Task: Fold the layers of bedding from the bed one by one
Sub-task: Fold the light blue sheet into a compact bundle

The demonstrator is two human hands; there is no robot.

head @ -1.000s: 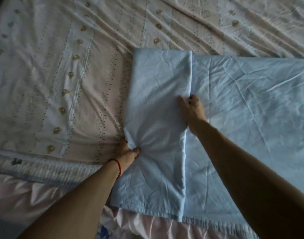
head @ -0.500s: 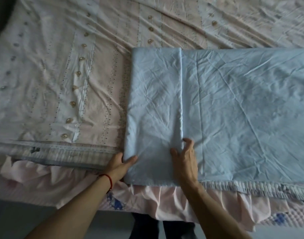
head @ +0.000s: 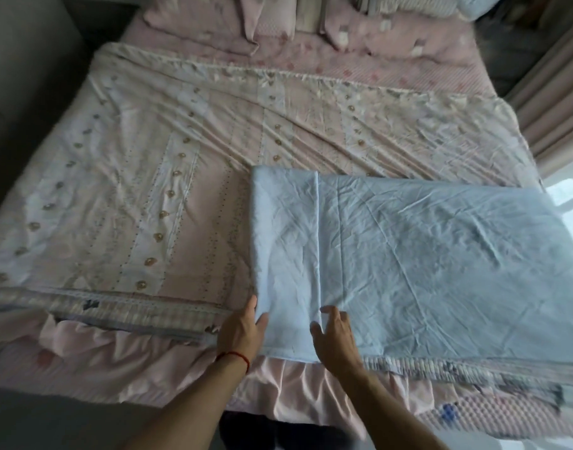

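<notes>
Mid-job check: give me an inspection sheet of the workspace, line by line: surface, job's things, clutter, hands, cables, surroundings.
Surface: bed, with a pink frilled skirt along its near edge.
Job's things: blue sheet lies flat at the near right, its left end folded over into a narrow flap; patterned cover is spread out beneath it, wrinkled, not folded.
Clutter: pillows at the far end.
Hands: left hand grips the flap's left edge near the corner, thumb on top; right hand rests on the sheet at the flap's right edge, fingers relaxed.
Cables: nothing seen.
Surroundings: curtain at far right; dark wall at left.
</notes>
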